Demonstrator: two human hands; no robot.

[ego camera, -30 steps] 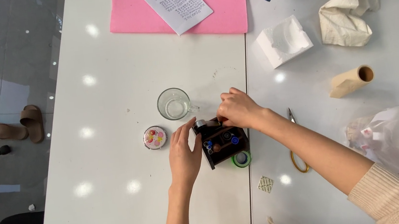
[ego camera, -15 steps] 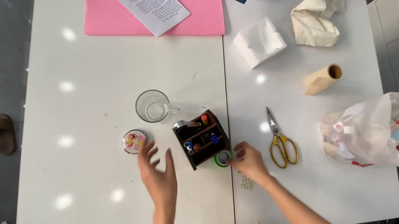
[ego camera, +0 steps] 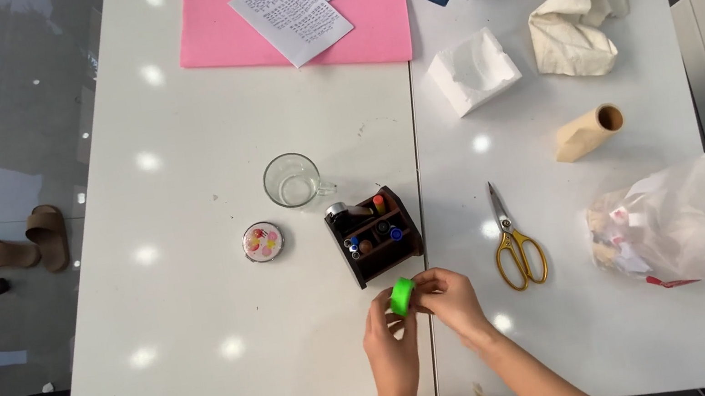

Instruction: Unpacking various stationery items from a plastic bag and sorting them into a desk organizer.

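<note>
I pinched the green tape roll (ego camera: pixel 401 296) between the fingers of my left hand (ego camera: pixel 391 344) and right hand (ego camera: pixel 451 299). It hung just above the desk (ego camera: pixel 216 208), near the dark organiser (ego camera: pixel 374 235), steadied on both sides.

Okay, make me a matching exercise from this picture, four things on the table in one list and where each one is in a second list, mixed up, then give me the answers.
Things:
1. green tape roll
2. scissors
3. glass mug
4. cardboard tube

Places:
A. lying right of the wooden organizer
B. held between the left hand and right hand
C. on its side, above the plastic bag
D. up and left of the organizer, above the round tin

Pairs: 1-B, 2-A, 3-D, 4-C
</note>
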